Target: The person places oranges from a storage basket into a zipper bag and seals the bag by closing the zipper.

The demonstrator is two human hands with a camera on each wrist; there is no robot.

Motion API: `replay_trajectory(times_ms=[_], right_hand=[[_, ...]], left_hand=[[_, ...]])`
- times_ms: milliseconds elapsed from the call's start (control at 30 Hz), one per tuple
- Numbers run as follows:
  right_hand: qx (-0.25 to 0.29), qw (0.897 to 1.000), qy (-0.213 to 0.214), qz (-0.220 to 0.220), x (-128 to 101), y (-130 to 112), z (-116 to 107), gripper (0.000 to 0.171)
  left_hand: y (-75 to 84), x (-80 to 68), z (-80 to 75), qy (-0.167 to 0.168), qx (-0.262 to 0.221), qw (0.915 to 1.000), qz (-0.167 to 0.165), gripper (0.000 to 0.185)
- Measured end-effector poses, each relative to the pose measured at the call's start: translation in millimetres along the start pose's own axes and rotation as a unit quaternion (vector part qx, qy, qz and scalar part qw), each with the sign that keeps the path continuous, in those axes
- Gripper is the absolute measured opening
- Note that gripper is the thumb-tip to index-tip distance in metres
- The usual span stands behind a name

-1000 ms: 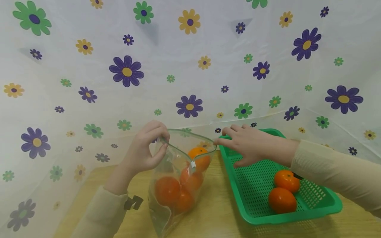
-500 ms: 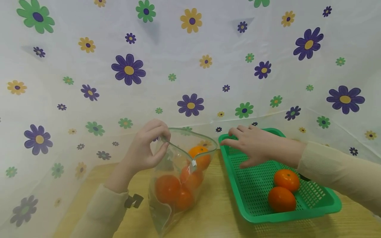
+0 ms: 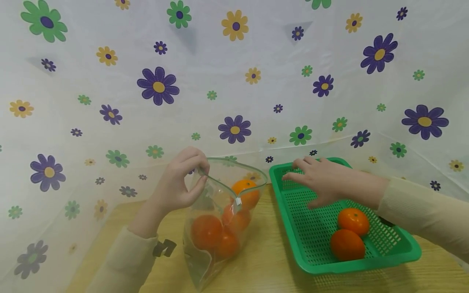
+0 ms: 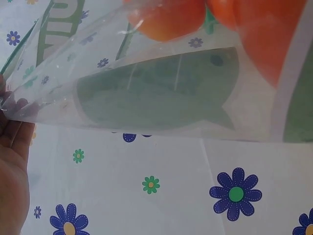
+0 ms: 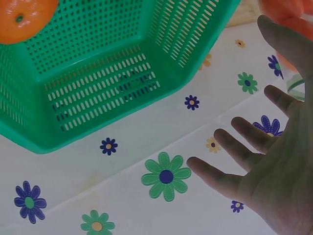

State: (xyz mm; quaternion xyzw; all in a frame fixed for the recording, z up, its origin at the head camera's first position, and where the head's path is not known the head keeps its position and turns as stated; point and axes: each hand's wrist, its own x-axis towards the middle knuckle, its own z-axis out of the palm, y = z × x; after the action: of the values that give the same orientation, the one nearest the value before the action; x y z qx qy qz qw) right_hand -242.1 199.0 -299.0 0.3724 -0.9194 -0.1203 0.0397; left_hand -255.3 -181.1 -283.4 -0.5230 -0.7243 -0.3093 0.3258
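On the bag — no legible writing

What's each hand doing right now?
Left hand: pinches the rim of the plastic bag.
Right hand: open, holding nothing, above the green basket.

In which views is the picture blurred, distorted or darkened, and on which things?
Head view: wide-angle bending of the flowered backdrop; soft even light, only a faint shadow beside the green basket. Left wrist view: the clear bag is very close, so the oranges inside it look blurred. Right wrist view: the right hand is dark against the bright cloth, and the picture seems upside down.
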Motion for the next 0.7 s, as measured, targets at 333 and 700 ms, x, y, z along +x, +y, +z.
replay_trajectory(times_ms=[333, 700], right_hand=[[0.014, 1.000, -0.008, 0.001, -12.7, 4.9, 9.7, 0.096], [0.034, 0.999, -0.029, 0.007, -22.8, 8.6, 21.4, 0.099]], left_hand=[[-0.8, -0.3, -0.1, 0.000, -0.003, 1.0000, 0.000, 0.009], [-2.5, -2.2, 0.5, -0.001, -0.003, 1.0000, -0.001, 0.018]])
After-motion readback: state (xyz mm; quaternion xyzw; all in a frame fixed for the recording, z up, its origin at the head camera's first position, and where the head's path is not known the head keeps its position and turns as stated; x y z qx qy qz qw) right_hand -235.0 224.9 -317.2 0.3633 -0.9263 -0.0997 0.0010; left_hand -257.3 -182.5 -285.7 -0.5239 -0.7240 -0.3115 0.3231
